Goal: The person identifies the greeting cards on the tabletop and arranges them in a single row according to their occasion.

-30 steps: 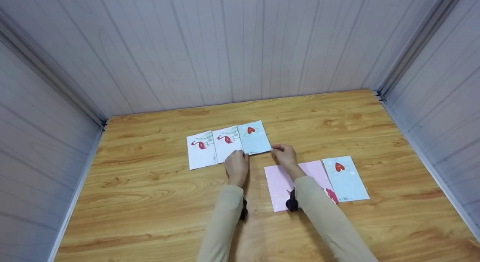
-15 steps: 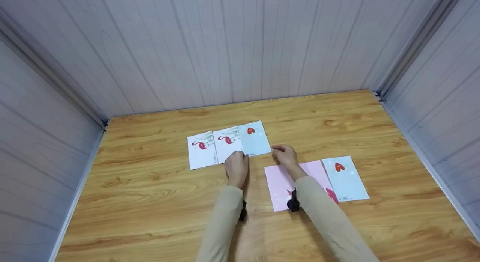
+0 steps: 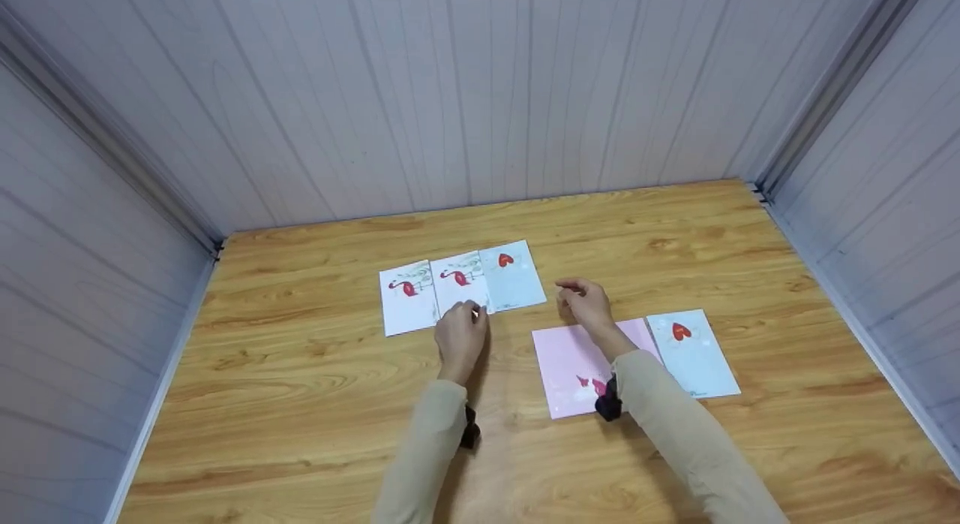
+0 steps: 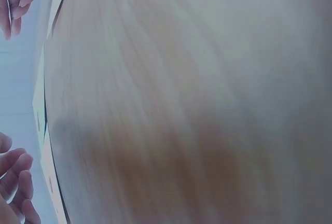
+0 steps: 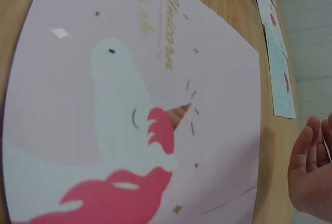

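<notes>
My left hand [image 3: 461, 338], fingers loosely bent, hovers at the lower edge of the middle card, a white flamingo card [image 3: 459, 284]. A second white flamingo card [image 3: 409, 306] lies on its left, and a pale blue heart card [image 3: 517, 284] on its right, all in one row. Right of the heart card, my right hand [image 3: 589, 308] hangs above the table with loosely curved fingers, holding nothing. Below its wrist lie pink unicorn cards [image 5: 218, 79], partly hidden by the right forearm. Another pale blue heart card [image 3: 694, 359] adjoins them on the right.
The cards lie flat on a wood-grain table [image 3: 300, 419]. Pale panelled walls close it in at the back [image 3: 390, 96], left and right. A dark wrist camera [image 3: 609, 400] on the right arm overlaps the pink cards in the head view.
Both hands have drawn off the upper row: the right hand has moved right and away from the heart card's corner, the left slightly left. The cards stay in place.
</notes>
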Tool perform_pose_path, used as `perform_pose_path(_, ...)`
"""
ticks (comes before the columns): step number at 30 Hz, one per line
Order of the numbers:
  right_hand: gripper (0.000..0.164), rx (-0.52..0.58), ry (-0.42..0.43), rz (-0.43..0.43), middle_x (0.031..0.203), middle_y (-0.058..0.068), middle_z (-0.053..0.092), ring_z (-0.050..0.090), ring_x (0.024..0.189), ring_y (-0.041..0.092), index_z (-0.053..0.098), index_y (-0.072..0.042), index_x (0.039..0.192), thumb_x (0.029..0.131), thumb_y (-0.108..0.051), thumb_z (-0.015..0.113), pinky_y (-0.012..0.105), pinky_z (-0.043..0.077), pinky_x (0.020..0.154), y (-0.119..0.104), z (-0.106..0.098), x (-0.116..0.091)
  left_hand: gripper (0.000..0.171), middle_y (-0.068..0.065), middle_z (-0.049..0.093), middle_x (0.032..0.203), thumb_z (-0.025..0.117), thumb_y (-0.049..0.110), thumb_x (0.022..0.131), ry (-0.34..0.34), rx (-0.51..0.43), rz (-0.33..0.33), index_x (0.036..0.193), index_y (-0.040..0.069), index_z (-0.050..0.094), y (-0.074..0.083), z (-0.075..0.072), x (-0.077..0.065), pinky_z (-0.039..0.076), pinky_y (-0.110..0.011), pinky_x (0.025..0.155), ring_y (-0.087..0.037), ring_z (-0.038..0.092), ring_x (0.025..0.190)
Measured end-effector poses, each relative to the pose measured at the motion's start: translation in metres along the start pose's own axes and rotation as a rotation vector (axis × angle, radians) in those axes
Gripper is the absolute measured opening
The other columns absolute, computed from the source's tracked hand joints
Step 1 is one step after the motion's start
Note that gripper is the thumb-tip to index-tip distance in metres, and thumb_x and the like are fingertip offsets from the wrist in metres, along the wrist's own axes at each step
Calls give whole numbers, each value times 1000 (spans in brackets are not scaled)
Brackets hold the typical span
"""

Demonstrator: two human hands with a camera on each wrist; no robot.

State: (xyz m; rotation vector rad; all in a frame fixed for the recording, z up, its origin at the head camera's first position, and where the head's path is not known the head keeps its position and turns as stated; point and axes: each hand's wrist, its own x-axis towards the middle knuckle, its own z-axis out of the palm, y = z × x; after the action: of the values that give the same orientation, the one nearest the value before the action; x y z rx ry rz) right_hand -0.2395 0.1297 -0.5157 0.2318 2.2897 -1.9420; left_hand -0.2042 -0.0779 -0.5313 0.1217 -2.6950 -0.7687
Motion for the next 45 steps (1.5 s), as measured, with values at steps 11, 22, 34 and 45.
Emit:
perform_pose_path(11,27,22,-44,-70,104,19,55,52,92,37,54,8,113,92,-7,52,44,44,81,-5,-18,-16,11,3,56,68,61,15,86,-53,-256,-71,79,8,67,0,-9,-31,42,-30,56,-12,51,62)
perform_pose_path(22,27,10,-73,-59,106,21,57,56,80,23,56,8,111,90,-9,55,30,46,73,11,-26,-37,14,2,60,74,59,17,88,-196,-465,-138,87,6,68,6,-16,-52,45,-29,60,-12,54,66)
perform_pose_path(34,29,-111,-117,-39,104,20,59,56,78,15,58,6,110,90,-15,57,28,47,72,21,-59,-59,11,1,60,77,60,13,87,-313,-543,-85,88,3,66,22,-15,-64,45,-26,61,-12,53,68)
perform_pose_path(45,38,-141,-132,-46,103,18,58,56,82,19,54,7,116,90,-21,58,32,46,74,27,-103,-67,10,3,58,74,62,12,86,-373,-609,-53,87,3,67,54,-5,-71,42,-21,58,-8,50,66)
